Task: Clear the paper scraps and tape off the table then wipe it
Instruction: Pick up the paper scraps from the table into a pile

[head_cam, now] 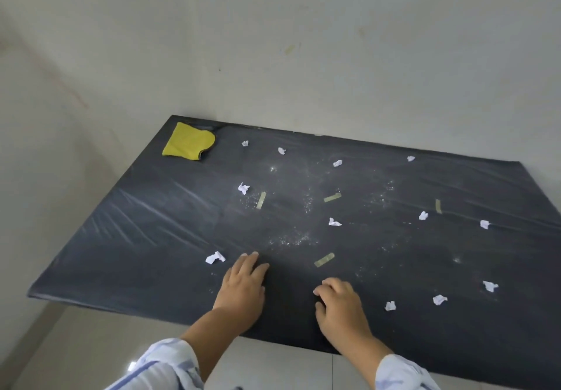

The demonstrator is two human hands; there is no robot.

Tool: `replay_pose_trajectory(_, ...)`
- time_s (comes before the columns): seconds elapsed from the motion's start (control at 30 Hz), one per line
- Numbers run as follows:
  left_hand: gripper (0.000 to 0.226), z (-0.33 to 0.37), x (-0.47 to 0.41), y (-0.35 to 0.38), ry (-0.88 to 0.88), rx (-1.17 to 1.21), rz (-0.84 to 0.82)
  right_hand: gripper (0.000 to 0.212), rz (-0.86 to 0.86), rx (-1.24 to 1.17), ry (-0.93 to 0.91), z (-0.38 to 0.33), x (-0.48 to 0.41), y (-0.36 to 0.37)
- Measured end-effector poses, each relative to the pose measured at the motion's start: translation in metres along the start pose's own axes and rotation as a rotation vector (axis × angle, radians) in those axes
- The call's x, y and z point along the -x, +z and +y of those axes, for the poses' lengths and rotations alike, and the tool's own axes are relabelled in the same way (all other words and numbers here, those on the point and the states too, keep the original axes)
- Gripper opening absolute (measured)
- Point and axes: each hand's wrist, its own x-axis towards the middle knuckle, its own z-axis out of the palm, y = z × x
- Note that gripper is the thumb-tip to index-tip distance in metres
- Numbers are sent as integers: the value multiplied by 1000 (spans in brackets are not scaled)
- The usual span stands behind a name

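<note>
Room: pale walls meet in a corner behind your table, and light floor tiles show below its near edge.
Surface: a black, wrinkled cover lies over the whole tabletop, dusted with white specks around the middle.
Paper scraps: small crumpled white paper scraps are scattered across the middle and right of the table, each well apart from the others. One crumpled scrap sits just beside your left fingertips, not touching them.
Tape: four short yellowish tape strips lie flat on the cover. The nearest strip lies between your two hands and slightly beyond them.
Cloth: a folded yellow cloth rests in the far left corner, well away from both hands.
Left hand: your left hand lies palm down with its fingers stretched out on the cover, grasping nothing.
Right hand: your right hand rests near the front edge with its fingers loosely bent and their tips on the cover. You can see nothing held in it.
Sleeves: light blue striped sleeves cover both your forearms.
</note>
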Motion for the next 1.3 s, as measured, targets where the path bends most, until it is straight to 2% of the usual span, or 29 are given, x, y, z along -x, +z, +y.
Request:
replay_pose_trajectory(0.1, 55, -27, -7, -12, -116, 52, 105, 34, 43, 3, 15, -3, -1, 4)
replay_pose_trajectory(0.27, 53, -64, -13, -18, -195, 169, 81, 35, 89, 41, 61, -11, -6, 11)
replay_pose_trajectory(0.4, 44, -83, -15, -12, -123, 137, 157, 27, 106, -2, 62, -18, -22, 13)
replay_pose_trajectory(0.6, 38, -100, -26, -14, -25, 164, 169, 28, 120, -73, 144, -22, -83, -3)
replay_pose_trajectory(0.73, 33, -101, -34, -15, 23, 186, 175, 48, 113, -2, 300, -12, -124, -17)
replay_pose_trajectory(0.87, 30, -101, -42, -14, 64, 204, 177, 58, 11, -20, 432, 1, -143, -18)
replay_pose_trajectory(1.07, 22, -96, -53, -20, 88, 299, 217, 37, 161, -112, 322, -7, -142, 3)
replay_pose_trajectory(1.17, 20, -91, -57, -25, 71, 370, 243, 25, 214, -262, 171, -52, -137, 17)
replay_pose_trajectory(1.3, 23, -85, -63, -29, 29, 437, 213, 20, 163, -403, 5, -113, -119, 38)
